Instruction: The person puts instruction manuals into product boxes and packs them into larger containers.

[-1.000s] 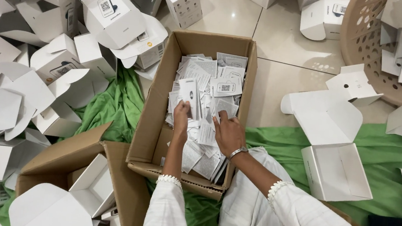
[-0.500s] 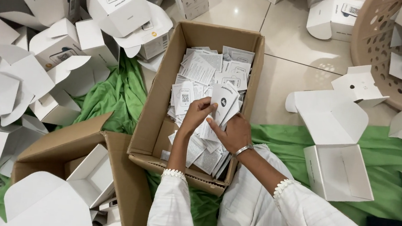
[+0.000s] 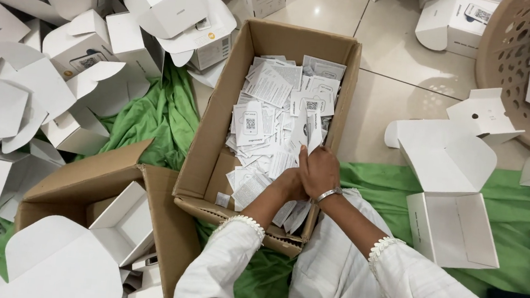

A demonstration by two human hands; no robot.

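An open brown cardboard box [image 3: 203, 156] in front of me is filled with several white paper leaflets [image 3: 270, 91]. Both my hands meet over its near right corner. My right hand [image 3: 321, 170], with a metal bracelet on the wrist, pinches a folded white leaflet [image 3: 313, 131] that stands up above the pile. My left hand [image 3: 289, 185] is pressed against it from below, partly hidden, its fingers on the same leaflet. White sleeves cover both forearms.
Several open white cartons [image 3: 57, 84] are heaped at the left. A second cardboard box [image 3: 80, 183] holds more at lower left. An open white carton [image 3: 452, 225] lies on the green cloth [image 3: 158, 119] at right. A beige perforated basket [image 3: 513, 56] stands at top right.
Both hands rose from flat on the leaflet pile, lifted one leaflet and drew toward the box's near right corner, closing together on it.
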